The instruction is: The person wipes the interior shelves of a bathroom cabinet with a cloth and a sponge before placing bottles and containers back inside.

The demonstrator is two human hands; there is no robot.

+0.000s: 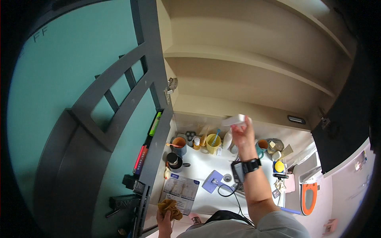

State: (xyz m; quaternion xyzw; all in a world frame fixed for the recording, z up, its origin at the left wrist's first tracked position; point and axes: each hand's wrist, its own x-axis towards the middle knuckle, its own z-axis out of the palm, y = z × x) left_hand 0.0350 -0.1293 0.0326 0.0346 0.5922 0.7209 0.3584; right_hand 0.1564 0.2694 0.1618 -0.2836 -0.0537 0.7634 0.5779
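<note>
My right hand [243, 137] is raised at the lower edge of an open wall cabinet [238, 106], its fingers closed on a small white box [234, 120] that is slightly blurred. A dark watch [251, 165] sits on that wrist. Low on the left, my left hand [163, 222] grips a crumpled brownish-yellow cloth [170, 208]. Beside the cloth lies a flat printed package [181, 192] on the white countertop [202, 168]. Below the raised hand stand a yellow cup [213, 146] with a blue toothbrush [216, 136] and a small orange bottle [197, 144].
Two mugs [179, 150] stand at the counter's left. At the right are a teal mug [259, 152], a yellow-lidded jar [279, 166] and small items. A lilac box [213, 181] and black cable [227, 195] lie mid-counter. A dark-framed cabinet door [137, 99] stands open at left.
</note>
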